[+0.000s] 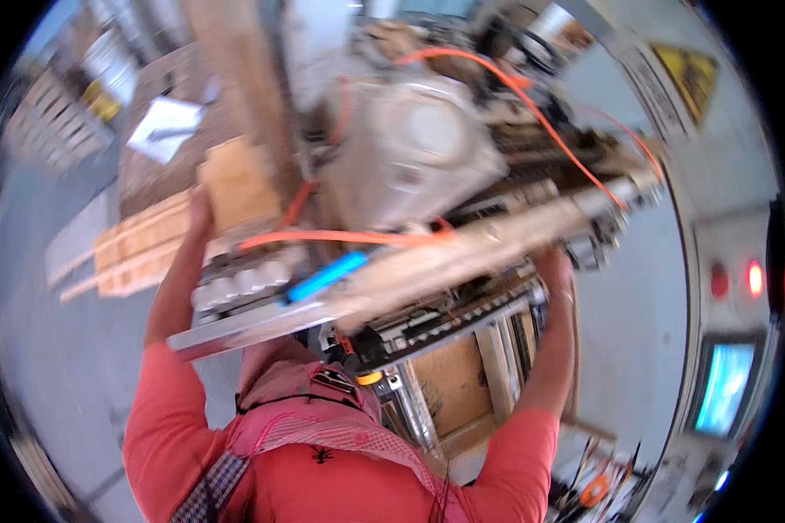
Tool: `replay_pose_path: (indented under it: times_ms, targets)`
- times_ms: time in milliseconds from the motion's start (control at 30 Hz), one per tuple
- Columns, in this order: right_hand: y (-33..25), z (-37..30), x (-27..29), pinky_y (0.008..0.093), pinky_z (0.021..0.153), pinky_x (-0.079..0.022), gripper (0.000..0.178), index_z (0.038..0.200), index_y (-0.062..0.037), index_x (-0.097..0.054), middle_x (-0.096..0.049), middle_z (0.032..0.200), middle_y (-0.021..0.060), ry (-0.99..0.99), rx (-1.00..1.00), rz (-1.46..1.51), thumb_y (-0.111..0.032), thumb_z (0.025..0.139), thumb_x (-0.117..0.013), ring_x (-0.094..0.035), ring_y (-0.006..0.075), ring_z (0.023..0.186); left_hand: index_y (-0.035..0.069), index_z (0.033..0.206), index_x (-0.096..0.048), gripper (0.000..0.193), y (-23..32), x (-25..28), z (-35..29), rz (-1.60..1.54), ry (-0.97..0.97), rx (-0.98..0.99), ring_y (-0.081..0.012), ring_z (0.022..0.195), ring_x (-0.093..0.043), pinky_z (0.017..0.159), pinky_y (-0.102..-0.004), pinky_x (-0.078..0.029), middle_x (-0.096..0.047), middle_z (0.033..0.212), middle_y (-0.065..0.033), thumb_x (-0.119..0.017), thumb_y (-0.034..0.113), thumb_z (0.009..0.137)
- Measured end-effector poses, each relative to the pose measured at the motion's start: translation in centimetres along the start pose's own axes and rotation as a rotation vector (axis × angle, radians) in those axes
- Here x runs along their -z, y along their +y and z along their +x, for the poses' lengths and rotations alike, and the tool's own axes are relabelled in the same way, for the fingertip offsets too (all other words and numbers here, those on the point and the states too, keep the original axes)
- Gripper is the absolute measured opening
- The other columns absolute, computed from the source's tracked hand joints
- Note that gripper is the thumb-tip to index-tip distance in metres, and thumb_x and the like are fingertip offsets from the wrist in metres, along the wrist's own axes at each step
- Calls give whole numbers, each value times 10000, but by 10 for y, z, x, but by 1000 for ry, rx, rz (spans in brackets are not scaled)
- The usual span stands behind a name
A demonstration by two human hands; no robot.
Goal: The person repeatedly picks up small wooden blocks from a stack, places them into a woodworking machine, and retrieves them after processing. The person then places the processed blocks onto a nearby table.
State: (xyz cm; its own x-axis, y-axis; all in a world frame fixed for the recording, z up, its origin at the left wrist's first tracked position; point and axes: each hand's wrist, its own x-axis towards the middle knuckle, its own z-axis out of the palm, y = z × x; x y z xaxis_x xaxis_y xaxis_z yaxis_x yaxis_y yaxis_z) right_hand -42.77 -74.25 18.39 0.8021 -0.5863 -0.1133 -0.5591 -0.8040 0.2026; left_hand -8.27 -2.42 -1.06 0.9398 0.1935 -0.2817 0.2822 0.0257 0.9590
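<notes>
My left hand (201,212) is raised beside a tan block or stack of flat pieces (239,185), against its left edge. Motion blur smears its fingers, so whether it grips the piece does not show. My right hand (553,265) reaches to the underside of a long machine beam (462,257), near its right end. The beam hides the fingers there. Between my arms sits a machine with a pale, rounded cover (410,144). Orange air hoses (349,236) run across it, and a bright blue strip (327,277) lies along its near side.
Slatted light wooden pieces (135,253) stick out at the left. Behind them a white paper (166,129) rests on a brown surface. To the right are a lit screen (726,390), a glowing red light (754,279) and a yellow warning sign (685,78). Tools (595,484) lie lower right.
</notes>
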Motion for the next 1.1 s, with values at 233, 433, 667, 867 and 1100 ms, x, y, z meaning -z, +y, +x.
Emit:
replay_pose_path:
  times_ms: [233, 433, 667, 867, 1100]
  targets:
    - [-4, -15, 10, 423, 733, -503, 384, 895, -49, -618, -640, 860, 171, 112, -17, 189, -373, 696, -668, -618, 336, 837, 63, 1005, -565, 194, 22, 34, -176, 145, 374, -248, -159, 820, -520, 730, -297, -427, -564, 917, -69, -479, 148, 853]
    - [0, -12, 2, 424, 693, -510, 407, 855, -24, -603, -634, 803, 188, 169, -6, 183, -391, 690, -665, -619, 352, 775, 39, 996, -569, 183, 46, -91, -399, 539, -567, -362, -207, 818, -598, 738, -284, -466, -627, 873, -78, -562, 77, 817]
    - [0, -12, 3, 394, 722, -518, 294, 818, -16, -634, -645, 834, 171, 143, -69, 246, -275, 681, -644, -634, 316, 794, 21, 1123, -495, 336, 58, -200, -453, 624, -1123, -741, -369, 1024, -498, 885, -422, -400, -534, 1120, -191, -563, 109, 806]
    - [2, -15, 5, 385, 735, -511, 386, 890, -22, -616, -640, 851, 170, 132, -34, 258, -342, 681, -672, -627, 311, 830, 13, 1115, -499, 334, 45, -195, -448, 696, -1125, -826, -387, 954, -522, 821, -432, -427, -562, 1055, -192, -573, 113, 805]
    - [1, -13, 6, 378, 739, -514, 311, 834, -41, -645, -643, 866, 162, 126, -68, 275, -295, 656, -667, -629, 296, 838, 14, 1093, -518, 311, 47, -196, -448, 702, -1130, -811, -383, 948, -528, 813, -436, -431, -572, 1033, -187, -580, 99, 800]
